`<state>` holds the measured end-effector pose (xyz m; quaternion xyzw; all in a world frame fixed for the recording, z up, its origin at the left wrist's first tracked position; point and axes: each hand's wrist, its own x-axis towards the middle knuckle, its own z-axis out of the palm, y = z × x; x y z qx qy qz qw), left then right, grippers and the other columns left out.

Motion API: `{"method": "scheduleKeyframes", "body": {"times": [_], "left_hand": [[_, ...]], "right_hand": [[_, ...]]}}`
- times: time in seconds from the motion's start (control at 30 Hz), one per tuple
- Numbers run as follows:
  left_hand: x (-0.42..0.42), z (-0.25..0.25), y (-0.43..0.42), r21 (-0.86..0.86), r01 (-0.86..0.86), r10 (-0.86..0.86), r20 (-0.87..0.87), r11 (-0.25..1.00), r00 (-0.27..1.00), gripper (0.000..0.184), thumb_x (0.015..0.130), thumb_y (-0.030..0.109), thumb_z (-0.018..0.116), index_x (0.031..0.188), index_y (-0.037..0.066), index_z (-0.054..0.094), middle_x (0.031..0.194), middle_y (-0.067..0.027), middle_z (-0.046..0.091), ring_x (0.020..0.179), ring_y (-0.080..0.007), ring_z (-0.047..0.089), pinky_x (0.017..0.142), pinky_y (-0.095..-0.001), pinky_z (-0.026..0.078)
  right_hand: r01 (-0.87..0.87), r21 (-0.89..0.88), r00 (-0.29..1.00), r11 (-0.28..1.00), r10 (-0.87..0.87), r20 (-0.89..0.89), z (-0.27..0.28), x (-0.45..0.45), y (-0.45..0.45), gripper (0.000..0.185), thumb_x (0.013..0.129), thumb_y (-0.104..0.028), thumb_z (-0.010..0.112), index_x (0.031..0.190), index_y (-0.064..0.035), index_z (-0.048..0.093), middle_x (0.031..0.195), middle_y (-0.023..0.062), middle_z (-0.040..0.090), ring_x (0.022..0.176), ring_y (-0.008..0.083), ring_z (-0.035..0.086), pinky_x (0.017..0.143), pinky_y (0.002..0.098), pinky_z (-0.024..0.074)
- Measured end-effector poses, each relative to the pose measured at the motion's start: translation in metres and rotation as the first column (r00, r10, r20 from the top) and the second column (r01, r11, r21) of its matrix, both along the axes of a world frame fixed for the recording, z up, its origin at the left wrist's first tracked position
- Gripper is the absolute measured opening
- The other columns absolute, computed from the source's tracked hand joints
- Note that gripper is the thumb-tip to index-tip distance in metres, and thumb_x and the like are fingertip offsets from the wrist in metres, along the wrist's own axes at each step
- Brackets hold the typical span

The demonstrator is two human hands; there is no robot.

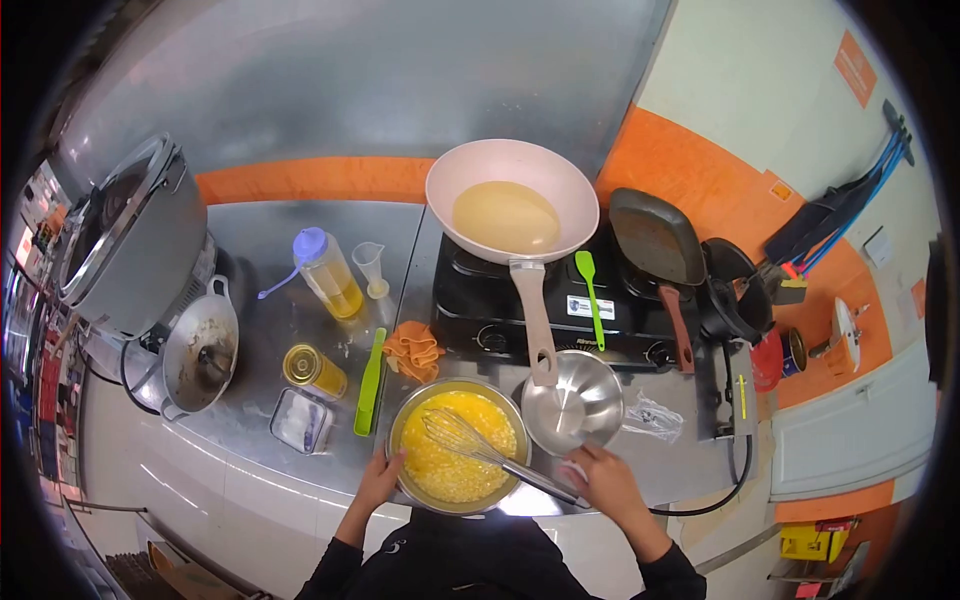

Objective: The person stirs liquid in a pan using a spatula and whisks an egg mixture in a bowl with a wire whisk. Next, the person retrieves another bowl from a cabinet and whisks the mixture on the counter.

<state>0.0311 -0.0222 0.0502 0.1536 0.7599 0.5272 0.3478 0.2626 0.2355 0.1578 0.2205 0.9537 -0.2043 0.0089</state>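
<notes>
A metal mixing bowl [392,440] of beaten yellow egg with small pale bits stands at the counter's front edge. My left hand [378,482] grips its left rim. A wire whisk [520,476] rests in the bowl, its head in the egg and its handle slanting over the right rim. Close to the handle's end, my right hand [608,488] is closed with bent fingers around a small pinkish-white thing, whose kind I cannot make out. Just beyond those fingers sits a second, empty steel bowl [572,405].
A pink frying pan [513,152] with oil sits on the black gas stove [475,310], beside a green spatula [592,300] and a square grill pan [655,240]. Leftward are an oil bottle [332,275], a jar [314,371], an orange cloth [413,350] and a used pot [200,340].
</notes>
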Motion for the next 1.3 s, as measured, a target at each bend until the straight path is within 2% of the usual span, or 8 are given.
{"method": "scheduleKeyframes", "body": {"times": [0.1,0.23,0.33,0.43,0.5,0.9,1.2,1.3], "left_hand": [[0.003,-0.039,-0.002,0.054,0.051,-0.041,-0.166,0.997,0.985,0.038,0.09,0.027,0.041,0.115,-0.001,0.048,0.108,-0.0209,0.05,0.102,-0.0295,0.047,0.096,-0.0372,0.027],[0.0,-0.051,-0.008,0.088,0.03,-0.028,-0.028,0.996,0.999,0.039,0.09,0.021,0.041,0.121,-0.002,0.041,0.112,-0.0161,0.05,0.102,-0.0231,0.047,0.091,-0.0332,0.035],[-0.005,-0.028,-0.01,0.136,0.088,-0.116,0.215,0.987,0.97,0.042,0.089,0.016,0.041,0.126,-0.003,0.035,0.117,-0.013,0.047,0.107,-0.0197,0.044,0.091,-0.0293,0.036],[-0.006,-0.021,-0.011,0.129,0.107,-0.136,0.239,0.986,0.961,0.045,0.087,0.013,0.041,0.129,-0.002,0.031,0.118,-0.0113,0.047,0.106,-0.0173,0.045,0.089,-0.0278,0.038],[-0.004,-0.024,-0.011,0.21,0.073,-0.102,0.132,0.975,0.986,0.048,0.086,0.01,0.04,0.131,-0.001,0.028,0.116,-0.0105,0.048,0.103,-0.0159,0.047,0.087,-0.0269,0.039],[0.006,-0.085,-0.049,0.202,0.127,-0.213,0.495,0.971,0.842,0.033,0.076,0.01,0.045,0.107,-0.001,0.05,0.087,-0.003,0.057,0.076,-0.0125,0.053,0.068,-0.0241,0.042],[0.018,0.002,-0.03,0.232,0.031,-0.149,0.513,0.972,0.845,0.031,0.073,0.009,0.045,0.101,-0.003,0.052,0.085,-0.0051,0.057,0.076,-0.0134,0.054,0.064,-0.0254,0.044],[0.024,0.007,-0.026,0.193,0.032,-0.12,0.464,0.981,0.878,0.032,0.07,0.005,0.046,0.099,-0.007,0.053,0.096,-0.0119,0.059,0.086,-0.0201,0.057,0.08,-0.0304,0.043]], "right_hand": [[0.155,-0.198,0.966,0.968,-0.107,0.235,-0.002,-0.01,-0.028,0.052,0.084,-0.05,0.045,0.106,-0.0036,0.053,0.097,0.0185,0.059,0.09,0.0365,0.056,0.075,0.0413,0.0452],[0.19,-0.482,0.922,0.855,0.014,0.388,-0.029,-0.034,-0.027,0.066,0.081,-0.054,0.047,0.113,0.0039,0.043,0.096,0.0241,0.057,0.085,0.0345,0.059,0.07,0.0396,0.0485],[0.36,-0.742,0.925,0.565,-0.114,0.362,-0.048,-0.041,-0.025,0.065,0.08,-0.049,0.053,0.113,0.0061,0.04,0.095,0.0225,0.057,0.073,0.0253,0.062,0.057,0.0324,0.0506],[0.27,-0.858,0.963,0.438,-0.115,0.245,-0.049,-0.045,-0.03,0.062,0.079,-0.041,0.06,0.113,0.0063,0.038,0.094,0.0197,0.058,0.06,0.0169,0.061,0.046,0.0252,0.048],[0.323,-0.809,0.944,0.491,-0.104,0.313,-0.047,-0.044,-0.031,0.063,0.079,-0.039,0.062,0.114,0.0064,0.037,0.095,0.0194,0.058,0.058,0.0163,0.06,0.044,0.0244,0.0472],[0.318,-0.796,0.948,0.516,-0.151,0.281,-0.026,-0.027,-0.043,0.059,0.078,-0.034,0.065,0.112,0.0054,0.037,0.099,0.0186,0.058,0.051,0.0129,0.056,0.046,0.023,0.0445],[0.292,-0.814,0.956,0.502,-0.161,0.244,0.0,-0.012,-0.04,0.059,0.078,-0.035,0.065,0.111,0.0065,0.038,0.101,0.0203,0.058,0.05,0.0127,0.055,0.046,0.0229,0.0442],[0.237,-0.821,0.969,0.519,-0.188,0.16,0.014,-0.011,-0.034,0.055,0.077,-0.035,0.065,0.106,0.0056,0.042,0.095,0.0189,0.059,0.048,0.0126,0.054,0.045,0.0226,0.0432]]}}
